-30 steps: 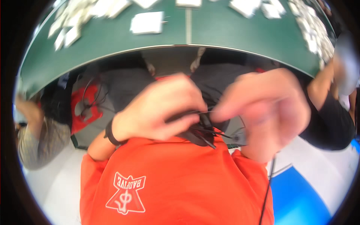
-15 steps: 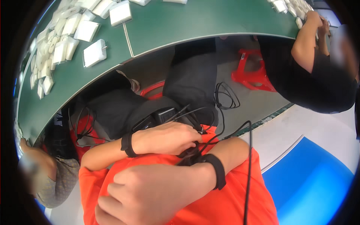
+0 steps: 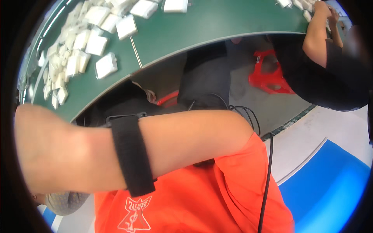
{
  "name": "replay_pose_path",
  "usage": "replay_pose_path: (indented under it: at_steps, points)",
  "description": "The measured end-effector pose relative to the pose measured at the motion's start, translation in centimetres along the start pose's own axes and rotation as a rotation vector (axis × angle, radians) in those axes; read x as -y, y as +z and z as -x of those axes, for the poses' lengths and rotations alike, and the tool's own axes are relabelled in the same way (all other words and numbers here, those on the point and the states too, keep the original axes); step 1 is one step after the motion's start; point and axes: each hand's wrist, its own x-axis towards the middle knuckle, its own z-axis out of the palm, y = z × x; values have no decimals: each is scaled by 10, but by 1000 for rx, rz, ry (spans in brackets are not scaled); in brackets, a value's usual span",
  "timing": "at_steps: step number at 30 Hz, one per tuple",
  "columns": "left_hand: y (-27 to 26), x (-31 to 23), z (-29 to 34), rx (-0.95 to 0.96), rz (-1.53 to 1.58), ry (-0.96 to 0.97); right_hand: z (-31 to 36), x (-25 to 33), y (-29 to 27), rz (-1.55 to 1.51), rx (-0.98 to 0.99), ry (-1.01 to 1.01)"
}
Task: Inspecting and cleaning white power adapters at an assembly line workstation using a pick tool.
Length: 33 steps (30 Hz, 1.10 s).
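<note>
My right forearm reaches across in front of me toward the left, with a wide black strap (image 3: 133, 155) around the wrist. My right hand (image 3: 50, 147) is large and slightly blurred at the left rim, and its fingers cannot be seen. Nothing held shows in it. My left hand is out of sight, as my right arm covers the place in front of my lap. A thin black cable (image 3: 266, 182) runs down over the right side of my orange shirt (image 3: 186, 206).
A green table (image 3: 186, 25) curves across the top, with many white, boxy pieces (image 3: 95, 40) heaped at its left. A co-worker in black (image 3: 322, 77) sits at the right by a red stool (image 3: 272, 75). A blue panel (image 3: 326, 186) lies lower right.
My right hand has swung up and left from in front of my chest. My left hand and forearm, visible before at my lap, no longer show. The view has shifted slightly.
</note>
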Motion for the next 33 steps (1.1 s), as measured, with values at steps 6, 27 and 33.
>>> replay_pose_path:
  at_steps: [6,27,33]
  points:
    - [1,-14,-10,72,28,171,-7,29,-50,47,398,-348]
    - [-26,-9,58,-21,-145,184,155,-91,-346,369,-427,799]
    - [-30,-18,42,-41,-144,166,144,-98,-326,539,-279,721]
